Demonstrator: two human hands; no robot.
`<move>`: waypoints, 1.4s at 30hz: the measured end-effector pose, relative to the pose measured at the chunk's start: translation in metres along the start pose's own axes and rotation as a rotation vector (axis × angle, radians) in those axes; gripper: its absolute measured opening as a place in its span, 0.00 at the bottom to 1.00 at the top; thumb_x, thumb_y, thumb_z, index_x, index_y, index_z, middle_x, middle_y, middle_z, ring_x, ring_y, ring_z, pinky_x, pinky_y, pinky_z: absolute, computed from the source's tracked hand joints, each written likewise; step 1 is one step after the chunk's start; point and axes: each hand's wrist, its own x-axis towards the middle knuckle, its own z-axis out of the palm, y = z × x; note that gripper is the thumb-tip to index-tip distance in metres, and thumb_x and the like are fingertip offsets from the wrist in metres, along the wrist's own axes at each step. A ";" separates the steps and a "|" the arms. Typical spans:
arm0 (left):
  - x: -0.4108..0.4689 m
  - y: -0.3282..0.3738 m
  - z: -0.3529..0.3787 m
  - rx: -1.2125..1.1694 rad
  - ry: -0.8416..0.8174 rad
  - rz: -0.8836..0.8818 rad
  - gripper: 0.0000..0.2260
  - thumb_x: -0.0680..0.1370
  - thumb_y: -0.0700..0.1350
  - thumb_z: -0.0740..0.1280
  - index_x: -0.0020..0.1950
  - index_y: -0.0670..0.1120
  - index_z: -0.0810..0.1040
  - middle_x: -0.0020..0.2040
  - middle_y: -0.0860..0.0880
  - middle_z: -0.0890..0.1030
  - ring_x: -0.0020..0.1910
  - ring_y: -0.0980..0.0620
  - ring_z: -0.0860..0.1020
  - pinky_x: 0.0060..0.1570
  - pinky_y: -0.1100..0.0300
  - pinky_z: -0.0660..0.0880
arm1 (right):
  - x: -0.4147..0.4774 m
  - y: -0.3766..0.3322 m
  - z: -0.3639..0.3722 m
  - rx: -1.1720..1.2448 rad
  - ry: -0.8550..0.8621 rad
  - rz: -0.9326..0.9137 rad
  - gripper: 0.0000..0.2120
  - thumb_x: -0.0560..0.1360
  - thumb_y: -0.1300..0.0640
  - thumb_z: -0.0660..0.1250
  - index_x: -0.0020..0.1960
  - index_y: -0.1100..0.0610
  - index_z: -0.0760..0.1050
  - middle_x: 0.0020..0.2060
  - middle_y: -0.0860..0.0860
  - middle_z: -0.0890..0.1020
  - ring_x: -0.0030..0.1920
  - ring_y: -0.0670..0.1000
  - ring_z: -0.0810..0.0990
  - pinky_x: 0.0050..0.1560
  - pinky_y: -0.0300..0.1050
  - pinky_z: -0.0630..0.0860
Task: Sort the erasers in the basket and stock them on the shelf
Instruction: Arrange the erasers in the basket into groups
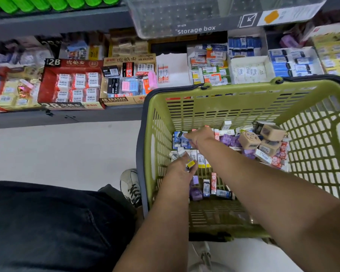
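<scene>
Green plastic formed the basket (243, 107), which stood on the floor beside the shelf (67, 116), and the erasers (232, 139) lay heaped in it by the dozen, only loosely grouped by colour. The left hand (182, 169) gripped a small clutch of white ones, one yellow-ended. The right hand (199, 136) reached down onto the blue erasers (178, 142); whether it held one could not be told. Sorting looked barely begun, and nearly all the stocking remained, a white box (175, 63) on the shelf being almost bare.
</scene>
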 end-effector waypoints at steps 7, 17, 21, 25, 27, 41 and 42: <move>0.005 -0.004 0.001 0.031 -0.002 -0.012 0.03 0.77 0.37 0.68 0.46 0.36 0.77 0.52 0.40 0.71 0.42 0.45 0.72 0.34 0.56 0.78 | 0.000 -0.002 0.005 -0.020 -0.137 0.043 0.12 0.76 0.61 0.68 0.54 0.69 0.75 0.37 0.60 0.82 0.18 0.47 0.75 0.22 0.38 0.76; 0.004 -0.003 -0.001 0.096 -0.012 0.014 0.06 0.76 0.39 0.70 0.41 0.39 0.77 0.62 0.40 0.71 0.50 0.43 0.74 0.40 0.57 0.80 | -0.009 -0.014 -0.009 -0.049 -0.285 -0.155 0.13 0.78 0.65 0.61 0.61 0.66 0.76 0.49 0.61 0.82 0.47 0.56 0.83 0.37 0.40 0.77; -0.002 -0.001 0.003 0.114 -0.117 0.002 0.07 0.71 0.38 0.75 0.45 0.38 0.79 0.68 0.39 0.67 0.49 0.44 0.76 0.40 0.54 0.81 | -0.014 -0.004 -0.056 -0.158 -0.260 -0.270 0.09 0.77 0.58 0.66 0.49 0.63 0.81 0.34 0.56 0.80 0.29 0.50 0.73 0.27 0.39 0.71; -0.012 0.000 0.010 0.159 -0.237 0.029 0.13 0.70 0.37 0.75 0.53 0.38 0.79 0.69 0.40 0.66 0.52 0.44 0.76 0.37 0.55 0.81 | -0.031 0.018 -0.086 -0.112 -0.408 -0.246 0.10 0.74 0.49 0.70 0.45 0.56 0.79 0.29 0.48 0.78 0.28 0.45 0.72 0.30 0.37 0.68; -0.014 -0.002 0.009 0.238 -0.272 0.064 0.23 0.69 0.37 0.76 0.63 0.38 0.75 0.70 0.41 0.67 0.53 0.44 0.76 0.40 0.55 0.81 | -0.036 0.026 -0.090 -0.046 -0.401 -0.221 0.08 0.73 0.54 0.71 0.50 0.56 0.78 0.29 0.48 0.78 0.28 0.43 0.71 0.27 0.34 0.68; -0.010 0.012 0.001 0.291 0.033 0.225 0.15 0.78 0.56 0.63 0.47 0.43 0.72 0.37 0.47 0.72 0.29 0.56 0.64 0.27 0.66 0.63 | -0.016 0.072 -0.065 -0.127 -0.116 -0.059 0.10 0.75 0.62 0.68 0.56 0.64 0.78 0.38 0.57 0.82 0.30 0.47 0.78 0.34 0.38 0.77; -0.010 0.012 0.001 0.280 0.027 0.212 0.14 0.79 0.55 0.62 0.49 0.44 0.72 0.38 0.46 0.73 0.30 0.56 0.64 0.28 0.66 0.64 | -0.015 0.073 -0.062 -0.135 -0.095 -0.063 0.09 0.75 0.62 0.68 0.55 0.64 0.78 0.36 0.55 0.81 0.29 0.47 0.78 0.33 0.39 0.77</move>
